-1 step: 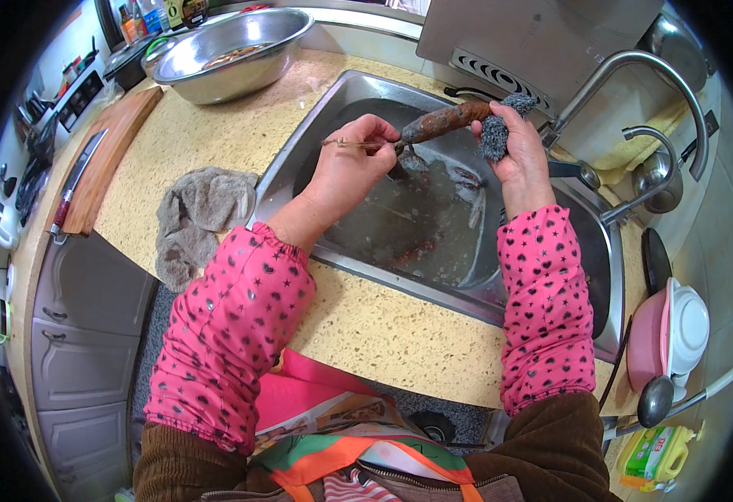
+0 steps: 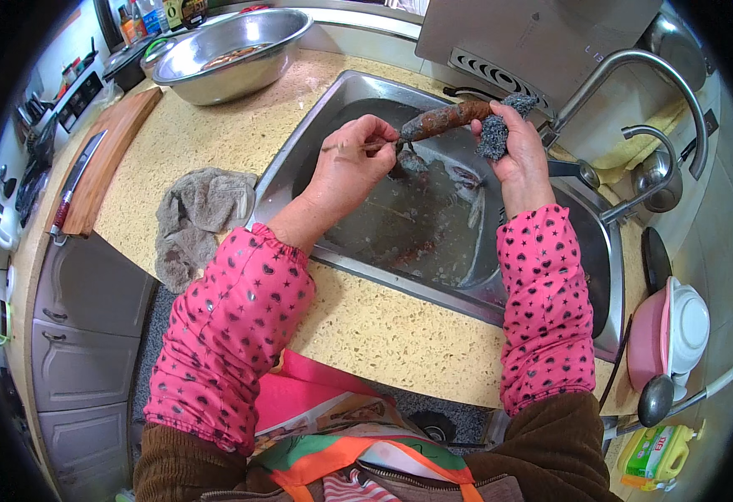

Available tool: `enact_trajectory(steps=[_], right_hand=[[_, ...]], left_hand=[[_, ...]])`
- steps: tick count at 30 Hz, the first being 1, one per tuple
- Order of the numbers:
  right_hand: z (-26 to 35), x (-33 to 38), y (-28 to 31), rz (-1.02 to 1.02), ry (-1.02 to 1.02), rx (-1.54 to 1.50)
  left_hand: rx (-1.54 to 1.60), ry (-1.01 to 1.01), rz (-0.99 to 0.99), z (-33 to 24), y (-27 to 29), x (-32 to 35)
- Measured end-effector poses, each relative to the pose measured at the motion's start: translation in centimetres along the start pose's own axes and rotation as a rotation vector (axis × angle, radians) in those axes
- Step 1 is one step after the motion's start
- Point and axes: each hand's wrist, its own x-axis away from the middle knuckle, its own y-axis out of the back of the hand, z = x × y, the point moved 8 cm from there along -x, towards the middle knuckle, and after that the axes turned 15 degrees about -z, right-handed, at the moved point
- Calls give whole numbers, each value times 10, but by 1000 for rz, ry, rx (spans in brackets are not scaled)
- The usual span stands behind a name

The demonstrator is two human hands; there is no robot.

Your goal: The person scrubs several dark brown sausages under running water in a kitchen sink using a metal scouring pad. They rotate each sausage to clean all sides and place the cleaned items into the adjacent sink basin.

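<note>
A muddy, reddish-brown lotus root (image 2: 446, 122) is held up slantwise over the sink, between my two hands. My left hand (image 2: 352, 159) pinches its thin left end, where a slim stalk sticks out past the fingers. At the thicker right end, my right hand (image 2: 519, 155) is closed around the root together with a dark grey, fuzzy scrubber (image 2: 493, 138). Below them, the steel sink (image 2: 287, 176) holds murky grey water, with pale and brownish pieces partly under the surface.
A crumpled grey cloth (image 2: 203, 209) lies left of the sink. Farther left, a knife (image 2: 77, 180) rests on a wooden board (image 2: 123, 151). Behind stands a large steel basin (image 2: 232, 63). A curved tap (image 2: 634, 57) rises at the back right; a pink basin (image 2: 649, 339) stands right of the sink.
The lotus root has turned slightly in my hands, and the thin stalk is now smeared by motion and a little lower. My arms have hardly moved.
</note>
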Motion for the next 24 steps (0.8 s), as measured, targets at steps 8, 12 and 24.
enact_trajectory(steps=[8,12,24], right_hand=[[1,0,0,-12,-5,2],[2,-3,3,-28,32,-2],[-2,3,-3,28,-43,61]], left_hand=[[-114,-178,16,-15,1,4],[-123,-208,73,-17,-4,6],[-69,-156,142,-7,-12,6]])
